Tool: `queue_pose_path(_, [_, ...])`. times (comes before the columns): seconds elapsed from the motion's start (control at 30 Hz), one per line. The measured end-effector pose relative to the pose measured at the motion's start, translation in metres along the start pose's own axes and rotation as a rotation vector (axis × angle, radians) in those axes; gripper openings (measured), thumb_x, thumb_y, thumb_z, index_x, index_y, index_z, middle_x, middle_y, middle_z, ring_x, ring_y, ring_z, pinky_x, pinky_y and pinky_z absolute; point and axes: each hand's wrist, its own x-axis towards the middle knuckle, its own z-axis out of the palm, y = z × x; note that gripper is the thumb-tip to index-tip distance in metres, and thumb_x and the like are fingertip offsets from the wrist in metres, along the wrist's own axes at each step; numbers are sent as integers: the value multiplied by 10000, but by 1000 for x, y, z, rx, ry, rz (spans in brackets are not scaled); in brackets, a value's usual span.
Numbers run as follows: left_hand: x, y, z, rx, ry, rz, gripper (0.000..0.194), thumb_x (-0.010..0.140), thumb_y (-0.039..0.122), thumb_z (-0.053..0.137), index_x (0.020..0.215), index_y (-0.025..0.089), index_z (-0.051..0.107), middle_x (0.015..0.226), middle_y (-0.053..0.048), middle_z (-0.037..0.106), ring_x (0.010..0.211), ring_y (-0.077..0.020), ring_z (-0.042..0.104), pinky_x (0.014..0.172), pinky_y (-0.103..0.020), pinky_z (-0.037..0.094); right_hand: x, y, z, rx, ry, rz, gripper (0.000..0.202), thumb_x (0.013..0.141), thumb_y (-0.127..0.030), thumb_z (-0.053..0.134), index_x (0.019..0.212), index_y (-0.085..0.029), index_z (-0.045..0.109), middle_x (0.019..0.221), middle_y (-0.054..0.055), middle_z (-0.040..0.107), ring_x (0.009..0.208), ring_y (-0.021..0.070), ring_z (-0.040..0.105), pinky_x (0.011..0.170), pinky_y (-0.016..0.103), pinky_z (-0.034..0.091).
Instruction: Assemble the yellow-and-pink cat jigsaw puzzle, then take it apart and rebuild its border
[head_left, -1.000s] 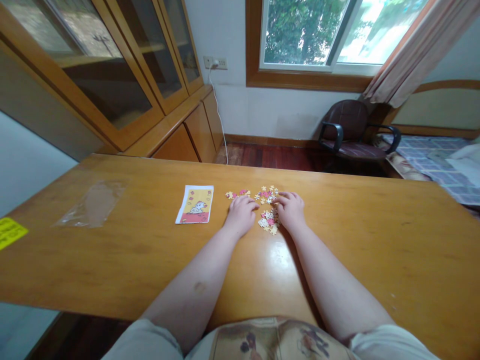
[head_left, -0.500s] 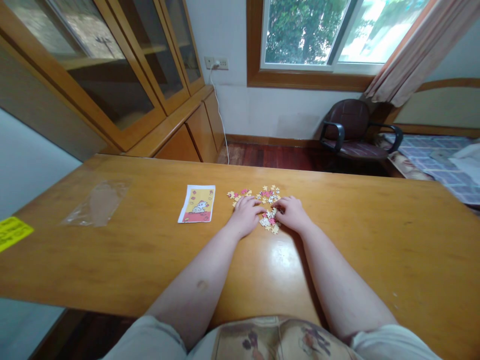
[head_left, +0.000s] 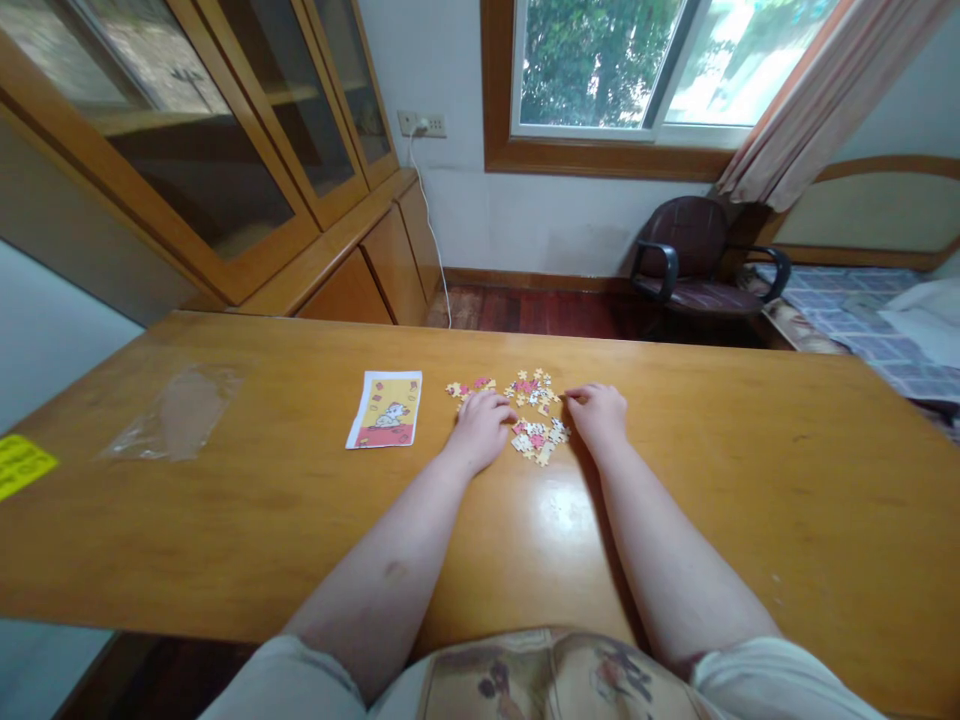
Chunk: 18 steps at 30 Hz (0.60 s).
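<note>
Three loose groups of jigsaw pieces lie on the wooden table point(head_left: 720, 500), between and just beyond the two hands. Left group point(head_left: 465, 388): near edge hidden behind the left hand point(head_left: 481, 425), so its full extent cannot be made out. Left hand is palm down, fingers loosely bent, thumb side toward the lower group point(head_left: 536, 441); undersides of the fingertips out of sight, cannot tell whether they pin or hold a piece. Right hand point(head_left: 598, 412) sits just right of the pieces, thumb and index tips drawn close together; too small to tell whether a piece is pinched there. Single shapes blur within the heaps.

Pieces: small, knobbed, cream-yellow, pink and white. Upper group point(head_left: 529, 388) spread flat, pink toward its middle; lower group nearer the body, more white, some pieces overlapping.

Left of the left hand, picture card point(head_left: 388, 410), white-bordered: pale animal figure on yellow, pink band below. Farther left, clear plastic bag point(head_left: 176, 412), outline hard to trace against the wood. Yellow label point(head_left: 24, 466) cut off by the frame's left edge, lettering unreadable.
</note>
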Motion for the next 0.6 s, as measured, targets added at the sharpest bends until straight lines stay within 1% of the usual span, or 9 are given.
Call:
queue_pose_path(0.07, [0, 0, 1, 4, -8, 10, 315, 767, 91, 502, 888, 254, 743, 1140, -20, 653, 1201, -247, 460, 1084, -447, 322, -2, -3, 1, -38, -30, -19, 236, 819, -262, 537, 868, -235, 766, 949, 61, 714, 912, 256, 544, 804, 386, 369])
queue_pose_path(0.13, [0, 0, 1, 8, -13, 5, 327, 770, 94, 503, 920, 258, 743, 1149, -18, 652, 1208, -250, 455, 1091, -450, 313, -5, -8, 2, -2, -40, -94, 248, 822, -247, 529, 904, -233, 763, 974, 60, 702, 932, 249, 529, 825, 386, 362])
queue_pose_path(0.2, [-1, 0, 2, 13, -12, -5, 344, 772, 94, 505, 959, 264, 738, 1160, -17, 649, 1212, -252, 450, 1097, -457, 304, -8, -13, 4, 64, -84, -231, 257, 813, -208, 530, 916, -251, 761, 1011, 48, 687, 959, 232, 515, 869, 381, 352])
queue_pose_path(0.27, [-1, -1, 3, 14, -8, -5, 357, 773, 91, 502, 979, 270, 733, 1165, -15, 645, 1211, -248, 450, 1095, -456, 304, -11, -17, 6, 103, -171, -374, 276, 805, -180, 531, 909, -290, 762, 1073, 29, 669, 1011, 228, 491, 918, 392, 330])
queue_pose_path(0.3, [-1, -1, 3, 14, -5, -3, 359, 775, 90, 500, 977, 273, 734, 1166, -13, 644, 1210, -246, 450, 1092, -453, 307, -12, -19, 7, 104, -214, -419, 287, 803, -175, 530, 910, -309, 761, 1113, 20, 657, 1043, 234, 473, 936, 407, 317])
queue_pose_path(0.37, [-1, -1, 3, 12, -4, 5, 353, 778, 91, 501, 953, 284, 738, 1161, -9, 644, 1205, -240, 452, 1085, -448, 313, -13, -21, 9, 87, -270, -445, 299, 803, -176, 528, 920, -329, 758, 1181, 8, 631, 1095, 251, 440, 957, 439, 298])
queue_pose_path(0.43, [-1, -1, 3, 5, -6, 19, 334, 778, 98, 509, 912, 294, 744, 1149, -5, 645, 1197, -236, 456, 1077, -443, 319, -14, -22, 9, 70, -297, -433, 296, 808, -188, 528, 932, -331, 756, 1225, 7, 612, 1119, 262, 421, 963, 458, 291])
queue_pose_path(0.53, [-1, 0, 2, -7, 1, 22, 326, 769, 89, 510, 881, 290, 741, 1135, -9, 647, 1180, -231, 468, 1071, -436, 328, -14, -23, 9, 75, -290, -427, 295, 809, -197, 529, 950, -327, 752, 1246, 9, 603, 1123, 264, 416, 966, 464, 294])
queue_pose_path(0.6, [0, -1, 2, -6, 27, -1, 328, 758, 72, 502, 880, 271, 732, 1126, -19, 650, 1162, -230, 484, 1062, -430, 343, -14, -24, 9, 94, -276, -441, 293, 799, -180, 525, 912, -319, 757, 1240, 4, 607, 1120, 257, 421, 969, 457, 299])
